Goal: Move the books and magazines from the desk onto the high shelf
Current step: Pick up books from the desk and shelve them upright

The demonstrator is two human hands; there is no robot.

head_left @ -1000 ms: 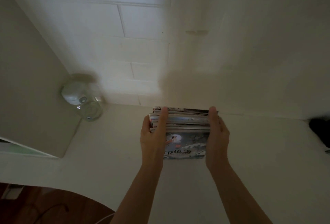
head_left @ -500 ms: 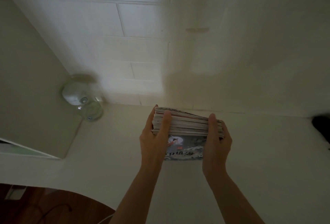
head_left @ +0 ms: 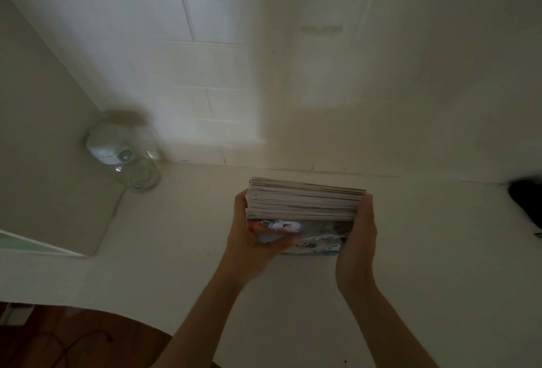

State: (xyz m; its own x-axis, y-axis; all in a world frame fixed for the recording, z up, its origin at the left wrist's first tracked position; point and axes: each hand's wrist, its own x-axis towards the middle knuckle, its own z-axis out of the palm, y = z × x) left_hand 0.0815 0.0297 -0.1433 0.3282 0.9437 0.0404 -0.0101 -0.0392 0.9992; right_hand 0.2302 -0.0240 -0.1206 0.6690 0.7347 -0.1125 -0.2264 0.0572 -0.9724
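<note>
A thick stack of magazines [head_left: 303, 203] shows its pale page edges, with a blue-grey illustrated cover [head_left: 319, 235] facing me. It is held between both hands over a white shelf surface [head_left: 440, 250], close to the back wall. My left hand [head_left: 252, 241] grips the stack's left side, its thumb lying across the cover. My right hand [head_left: 359, 235] holds the right side, its fingertips reaching the stack's far corner. I cannot tell whether the stack rests on the shelf or hangs just above it.
A clear glass jar [head_left: 129, 159] with a lid stands at the left by the wall corner. A dark object [head_left: 526, 203] lies at the right edge. The white tiled wall [head_left: 205, 74] rises behind. Wooden floor [head_left: 58, 338] shows at lower left.
Both hands slid off the page edges to the stack's sides. My left thumb now lies on the cover, and the stack sits slightly farther right and nearer the wall.
</note>
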